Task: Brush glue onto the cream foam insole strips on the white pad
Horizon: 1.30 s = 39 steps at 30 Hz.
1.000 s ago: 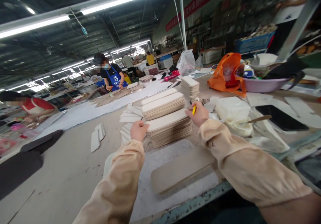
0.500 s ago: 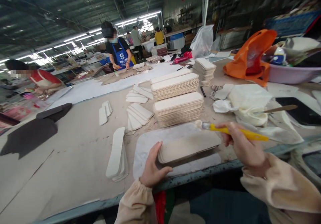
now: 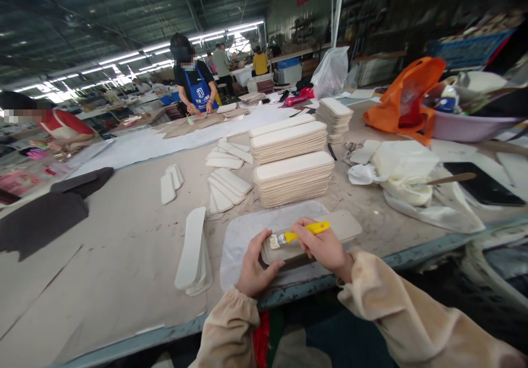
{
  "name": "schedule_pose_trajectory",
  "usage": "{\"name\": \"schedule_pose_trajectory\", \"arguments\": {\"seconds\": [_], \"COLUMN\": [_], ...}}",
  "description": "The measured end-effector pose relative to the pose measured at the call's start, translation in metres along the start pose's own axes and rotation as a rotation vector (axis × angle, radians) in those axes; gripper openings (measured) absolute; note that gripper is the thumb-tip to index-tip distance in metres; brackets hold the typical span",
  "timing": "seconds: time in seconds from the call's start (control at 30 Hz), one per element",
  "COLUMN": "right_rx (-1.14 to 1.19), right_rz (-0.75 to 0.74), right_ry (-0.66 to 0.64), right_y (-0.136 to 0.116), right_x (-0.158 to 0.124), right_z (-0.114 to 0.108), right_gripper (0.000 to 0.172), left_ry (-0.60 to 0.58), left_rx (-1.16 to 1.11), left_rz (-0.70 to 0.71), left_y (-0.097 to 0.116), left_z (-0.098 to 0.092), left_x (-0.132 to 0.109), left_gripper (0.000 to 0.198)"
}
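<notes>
My right hand [image 3: 322, 244] grips a yellow-handled paintbrush [image 3: 307, 232], its pale bristles down on the left part of the top board. That board lies on a low stack of long, round-cornered boards [image 3: 340, 228] near the table's front edge. Around the stack's left end curl the thumb and fingers of my left hand [image 3: 256, 266], holding it. Beneath the stack spreads a whitish sheet [image 3: 237, 247]. Just behind it stand tall piles of white-topped boards [image 3: 292, 184]. Fanned white strips [image 3: 192, 252] lie to the left of my left hand.
At right are a white tub with a stick [image 3: 412, 184], a dark phone-like slab [image 3: 482, 184], an orange bag [image 3: 402, 101] and a lilac basin [image 3: 470, 126]. Dark sheet pieces [image 3: 45, 219] lie far left. A co-worker in a blue apron [image 3: 198, 90] works across the table.
My right hand has brought the brush left and down, from beyond the stack's right end onto the top board's left part. My left hand stays at the stack's left end.
</notes>
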State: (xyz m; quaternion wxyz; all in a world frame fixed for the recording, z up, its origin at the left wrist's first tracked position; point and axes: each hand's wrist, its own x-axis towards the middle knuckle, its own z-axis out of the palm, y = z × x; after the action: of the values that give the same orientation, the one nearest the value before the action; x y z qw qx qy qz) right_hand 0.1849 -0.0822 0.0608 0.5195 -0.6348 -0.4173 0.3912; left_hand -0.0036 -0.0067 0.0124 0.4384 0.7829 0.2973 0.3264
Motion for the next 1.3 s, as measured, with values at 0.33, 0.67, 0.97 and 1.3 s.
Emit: {"name": "schedule_pose_trajectory", "arguments": {"seconds": [0.33, 0.67, 0.97, 1.3], "right_rx": [-0.381, -0.632, -0.631, -0.041], "right_rz": [-0.046, 0.026, -0.017, -0.015], "right_ry": [0.158, 0.356, 0.482, 0.006], "right_y": [-0.011, -0.008, -0.020, -0.011], "right_x": [-0.003, -0.013, -0.026, -0.020], "right_z": [-0.033, -0.112, -0.124, -0.022], "right_gripper": [0.030, 0.030, 0.027, 0.033], "left_ry": [-0.037, -0.030, -0.037, -0.047], "left_rx": [0.215, 0.296, 0.286, 0.228], "left_rz": [0.094, 0.130, 0.124, 0.113], "left_y": [-0.020, -0.020, -0.023, -0.022], "left_z": [0.000, 0.000, 0.000, 0.000], "left_x": [-0.001, 0.000, 0.001, 0.000], "left_gripper": [0.081, 0.073, 0.077, 0.083]}}
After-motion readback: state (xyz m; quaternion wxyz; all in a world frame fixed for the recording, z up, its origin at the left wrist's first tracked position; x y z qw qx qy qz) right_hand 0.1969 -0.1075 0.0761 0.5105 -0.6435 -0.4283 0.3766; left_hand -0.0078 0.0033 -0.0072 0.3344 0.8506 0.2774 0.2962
